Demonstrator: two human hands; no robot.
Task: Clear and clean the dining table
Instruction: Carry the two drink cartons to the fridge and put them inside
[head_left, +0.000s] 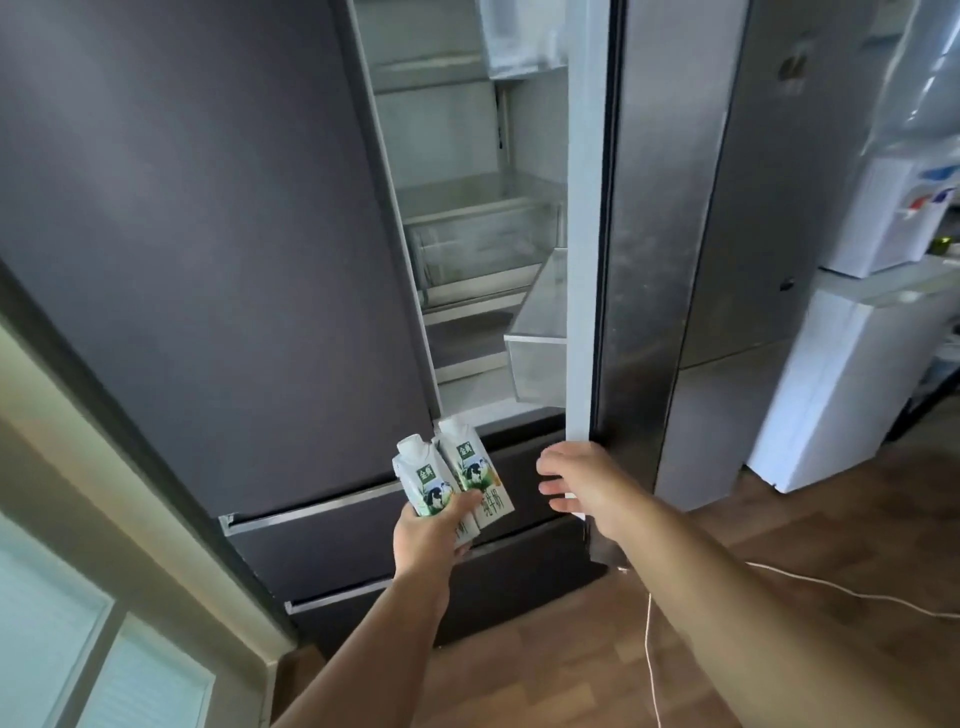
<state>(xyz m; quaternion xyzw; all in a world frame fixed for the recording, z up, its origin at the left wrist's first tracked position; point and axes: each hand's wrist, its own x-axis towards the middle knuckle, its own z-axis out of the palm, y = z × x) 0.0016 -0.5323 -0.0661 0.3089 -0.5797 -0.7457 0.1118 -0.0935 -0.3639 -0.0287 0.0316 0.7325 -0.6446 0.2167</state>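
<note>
A tall dark refrigerator (208, 234) stands with its right door (589, 223) swung open, showing pale shelves. The right hand (582, 480), fingers spread, reaches by the door's lower edge. The left hand (434, 535) grips two small milk cartons (454, 475) together before the drawers.

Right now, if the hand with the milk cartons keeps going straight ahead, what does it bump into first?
Probably the fridge: the left hand points its two milk cartons at the bottom edge of the open compartment, just above the dark drawer front. Depth is unclear.
</note>
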